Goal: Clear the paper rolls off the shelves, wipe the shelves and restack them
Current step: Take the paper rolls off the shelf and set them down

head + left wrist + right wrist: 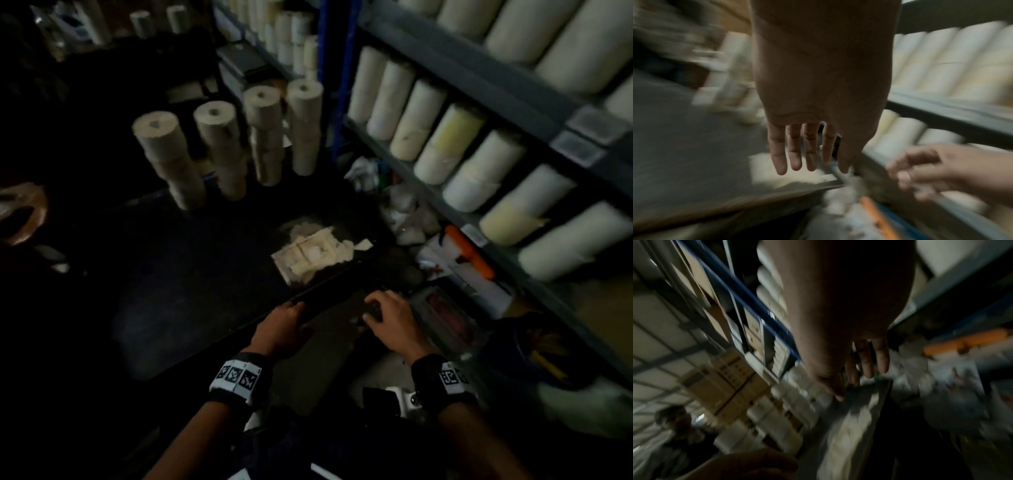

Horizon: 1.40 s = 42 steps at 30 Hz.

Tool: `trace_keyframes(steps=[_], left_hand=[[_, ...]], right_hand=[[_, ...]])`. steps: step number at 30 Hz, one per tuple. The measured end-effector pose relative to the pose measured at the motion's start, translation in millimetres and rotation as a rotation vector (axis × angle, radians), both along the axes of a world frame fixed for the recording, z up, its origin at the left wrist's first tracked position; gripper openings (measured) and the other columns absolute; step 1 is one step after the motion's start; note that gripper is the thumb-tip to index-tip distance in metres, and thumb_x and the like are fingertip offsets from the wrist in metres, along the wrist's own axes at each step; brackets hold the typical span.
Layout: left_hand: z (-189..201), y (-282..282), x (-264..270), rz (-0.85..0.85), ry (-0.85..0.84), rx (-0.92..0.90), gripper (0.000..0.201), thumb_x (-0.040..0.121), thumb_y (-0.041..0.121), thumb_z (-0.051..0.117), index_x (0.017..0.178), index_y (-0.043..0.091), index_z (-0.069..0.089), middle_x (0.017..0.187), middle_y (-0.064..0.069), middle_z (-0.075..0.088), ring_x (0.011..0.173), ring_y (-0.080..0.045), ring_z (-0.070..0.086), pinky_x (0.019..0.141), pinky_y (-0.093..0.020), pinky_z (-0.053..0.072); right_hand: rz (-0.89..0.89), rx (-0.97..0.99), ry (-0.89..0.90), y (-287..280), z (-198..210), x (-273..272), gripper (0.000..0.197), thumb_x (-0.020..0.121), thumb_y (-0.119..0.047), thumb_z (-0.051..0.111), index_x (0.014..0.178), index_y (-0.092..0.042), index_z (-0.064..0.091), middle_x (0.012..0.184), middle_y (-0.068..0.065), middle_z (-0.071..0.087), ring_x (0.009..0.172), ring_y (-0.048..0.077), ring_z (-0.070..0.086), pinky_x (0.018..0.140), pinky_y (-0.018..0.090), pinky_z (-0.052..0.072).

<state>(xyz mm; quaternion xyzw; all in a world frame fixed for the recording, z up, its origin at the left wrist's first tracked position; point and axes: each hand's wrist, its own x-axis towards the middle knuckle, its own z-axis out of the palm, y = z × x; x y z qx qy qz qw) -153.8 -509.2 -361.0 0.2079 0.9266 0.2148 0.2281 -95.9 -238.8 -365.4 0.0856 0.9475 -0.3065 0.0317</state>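
Cream paper rolls (442,144) lie side by side on the grey shelves (404,164) at the right. More rolls (219,137) stand in several stacks on the dark surface (191,274) to the left. A crumpled pale cloth (315,255) lies on that surface. My left hand (296,310) reaches over the surface's near edge, fingers straight (812,168) and holding nothing. My right hand (371,310) hovers beside it, nearer the bottom shelf, fingers loosely bent (859,382) with nothing visible in them. Both wrist views are blurred.
Clutter fills the lowest shelf level: white bags (404,212), an orange-handled tool (471,251), a clear box with red contents (445,318) and a dark tub (541,349). A blue upright (329,68) stands behind the stacks.
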Motion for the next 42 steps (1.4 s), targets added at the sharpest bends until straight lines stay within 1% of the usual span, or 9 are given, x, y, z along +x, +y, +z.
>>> trace_keyframes(steps=[7, 11, 14, 17, 19, 24, 31, 38, 42], left_hand=[[92, 168, -4, -0.266, 0.199, 0.110, 0.032, 0.096, 0.053, 0.062, 0.122, 0.037, 0.060, 0.122, 0.010, 0.062, 0.106, -0.019, 0.066, 0.082, -0.042, 0.058], [148, 274, 1, -0.410, 0.269, 0.241, 0.045, 0.091, 0.047, 0.065, 0.131, 0.027, 0.059, 0.125, -0.001, 0.064, 0.114, -0.026, 0.066, 0.093, -0.043, 0.055], [193, 350, 7, -0.424, 0.369, 0.367, 0.044, 0.094, 0.044, 0.070, 0.133, 0.027, 0.061, 0.122, 0.001, 0.069, 0.107, -0.022, 0.068, 0.089, -0.040, 0.056], [235, 413, 5, -0.425, 0.477, 0.451, 0.047, 0.092, 0.051, 0.064, 0.131, 0.025, 0.060, 0.117, -0.001, 0.069, 0.099, -0.023, 0.069, 0.082, -0.044, 0.058], [257, 439, -3, -0.387, 0.552, 0.485, 0.052, 0.090, 0.055, 0.058, 0.131, 0.025, 0.059, 0.117, -0.002, 0.068, 0.099, -0.023, 0.069, 0.080, -0.044, 0.059], [304, 485, -22, -0.352, 0.698, 0.452, 0.044, 0.095, 0.041, 0.068, 0.135, 0.027, 0.058, 0.118, -0.001, 0.067, 0.102, -0.024, 0.068, 0.082, -0.046, 0.060], [377, 492, -34, -0.151, 0.929, 0.686, 0.028, 0.095, 0.045, 0.065, 0.120, 0.032, 0.063, 0.105, 0.013, 0.069, 0.089, -0.011, 0.066, 0.070, -0.040, 0.060], [453, 511, -56, -0.001, 1.070, 0.729, 0.079, 0.090, 0.046, 0.074, 0.153, 0.018, 0.036, 0.142, -0.012, 0.045, 0.125, -0.032, 0.050, 0.082, -0.039, 0.049], [483, 524, -72, -0.039, 1.054, 0.664, 0.102, 0.088, 0.052, 0.076, 0.165, 0.023, 0.016, 0.146, -0.018, 0.040, 0.126, -0.040, 0.048, 0.092, -0.048, 0.052]], right_hand=[[-0.233, 0.239, 0.321, 146, 118, 40, 0.031, 0.084, -0.022, 0.078, 0.112, -0.021, 0.064, 0.113, 0.006, 0.062, 0.104, 0.033, 0.060, 0.082, 0.046, 0.056], [-0.328, 0.488, 0.424, 232, 196, 77, 0.037, 0.084, -0.026, 0.077, 0.118, -0.020, 0.064, 0.118, 0.005, 0.059, 0.110, 0.034, 0.056, 0.086, 0.050, 0.054], [-0.396, 0.700, 0.458, 291, 248, 101, 0.040, 0.088, -0.033, 0.071, 0.126, -0.022, 0.060, 0.130, 0.003, 0.054, 0.121, 0.032, 0.050, 0.093, 0.051, 0.050], [-0.404, 0.745, 0.370, 350, 281, 106, 0.057, 0.092, -0.040, 0.067, 0.142, -0.019, 0.050, 0.144, 0.008, 0.048, 0.128, 0.034, 0.047, 0.102, 0.051, 0.045], [-0.392, 0.734, 0.231, 379, 287, 99, 0.069, 0.096, -0.052, 0.061, 0.154, -0.021, 0.039, 0.156, 0.008, 0.040, 0.138, 0.033, 0.043, 0.110, 0.051, 0.039], [-0.271, 0.633, 0.025, 420, 296, 76, 0.091, 0.093, -0.081, 0.042, 0.165, -0.036, 0.011, 0.174, -0.005, 0.007, 0.159, 0.027, 0.013, 0.125, 0.062, 0.012], [-0.235, 0.572, -0.007, 432, 300, 59, 0.105, 0.083, -0.092, 0.040, 0.165, -0.036, 0.007, 0.175, -0.005, 0.001, 0.160, 0.027, 0.005, 0.124, 0.065, 0.006], [-0.243, 0.554, -0.005, 435, 299, 58, 0.113, 0.077, -0.095, 0.043, 0.166, -0.037, 0.003, 0.174, -0.008, 0.002, 0.160, 0.024, 0.004, 0.125, 0.064, 0.005], [-0.246, 0.541, -0.002, 434, 299, 59, 0.113, 0.077, -0.095, 0.044, 0.166, -0.038, 0.003, 0.174, -0.009, 0.002, 0.160, 0.023, 0.004, 0.125, 0.064, 0.005]])
